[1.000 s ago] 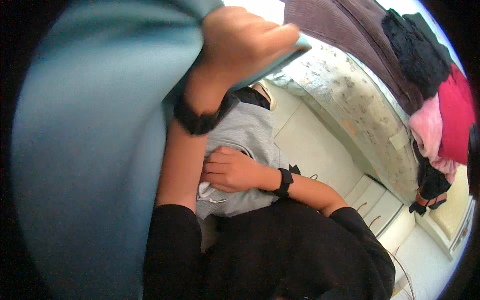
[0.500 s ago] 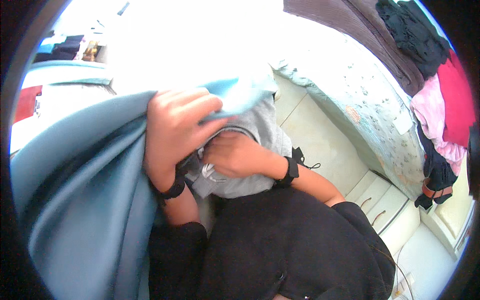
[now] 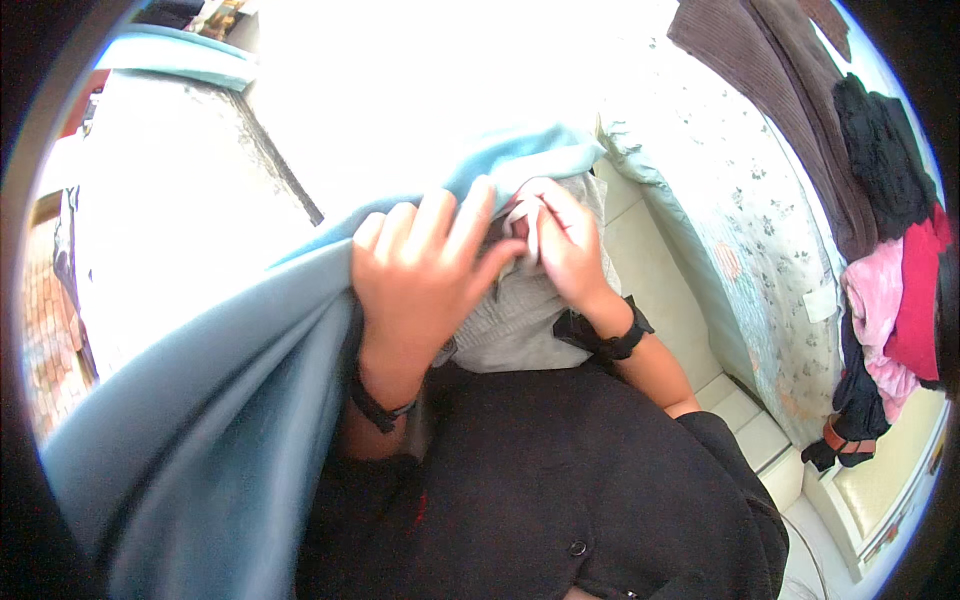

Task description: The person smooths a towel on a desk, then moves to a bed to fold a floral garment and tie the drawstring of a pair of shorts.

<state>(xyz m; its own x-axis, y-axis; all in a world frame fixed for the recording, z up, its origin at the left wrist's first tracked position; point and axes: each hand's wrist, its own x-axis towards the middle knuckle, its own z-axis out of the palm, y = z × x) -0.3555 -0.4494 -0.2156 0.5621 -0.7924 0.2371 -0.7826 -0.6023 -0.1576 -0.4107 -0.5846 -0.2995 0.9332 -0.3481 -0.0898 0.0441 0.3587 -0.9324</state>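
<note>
From here, my right grip (image 3: 577, 258) has turned upward, clamped on a pale strip (image 3: 532, 236), so both work close; whether my left grip (image 3: 412, 265) clamps the blue cloth (image 3: 250, 385), I can't tell.

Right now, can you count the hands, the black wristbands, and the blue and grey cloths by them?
Hands: 2 (left hand, right hand)
Black wristbands: 2 (left wristband, right wristband)
Blue cloth: 1
Grey cloth: 1
Total: 6
</note>
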